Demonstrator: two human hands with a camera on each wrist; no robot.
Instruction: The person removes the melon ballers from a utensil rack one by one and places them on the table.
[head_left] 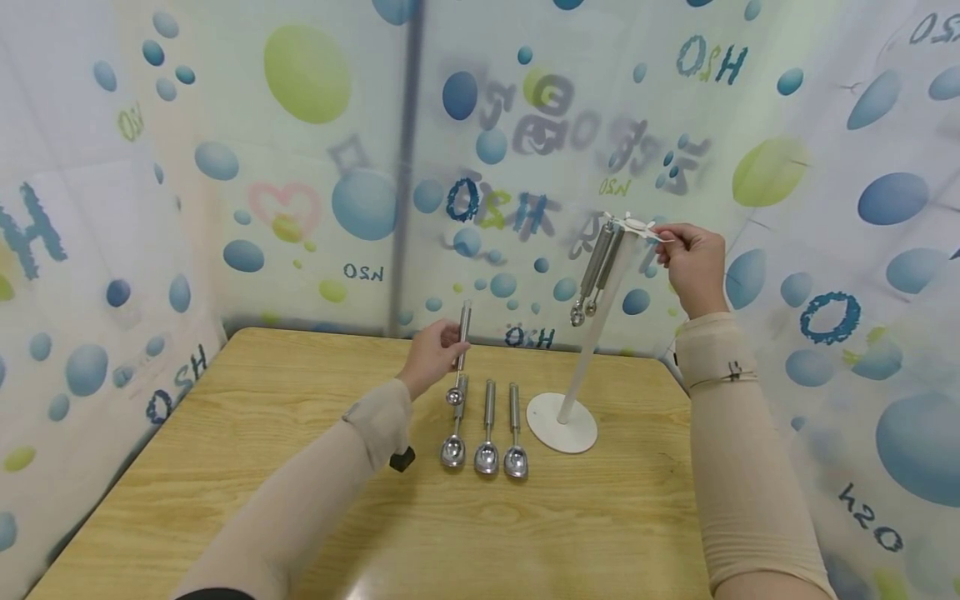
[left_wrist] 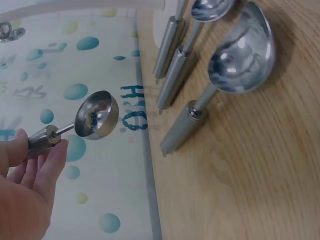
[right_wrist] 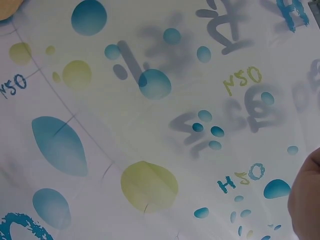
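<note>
In the head view my left hand (head_left: 431,360) holds a steel scoop by its cylindrical handle (head_left: 465,327), bowl downward above the table. The left wrist view shows that scoop's round, deep bowl (left_wrist: 98,115), with the thumb and fingers pinching the handle. Three larger steel scoops (head_left: 487,457) lie side by side on the table below. My right hand (head_left: 696,265) pinches an arm of the white hook top (head_left: 637,227) of a utensil stand. Steel-handled utensils (head_left: 600,260) hang from the stand's left side. In the right wrist view only an edge of the right hand (right_wrist: 306,202) shows.
The stand's round white base (head_left: 562,437) sits on the wooden table (head_left: 585,525), right of the scoops. A small black object (head_left: 402,459) shows beside my left sleeve. Printed curtains (head_left: 360,275) enclose the table at the back and sides.
</note>
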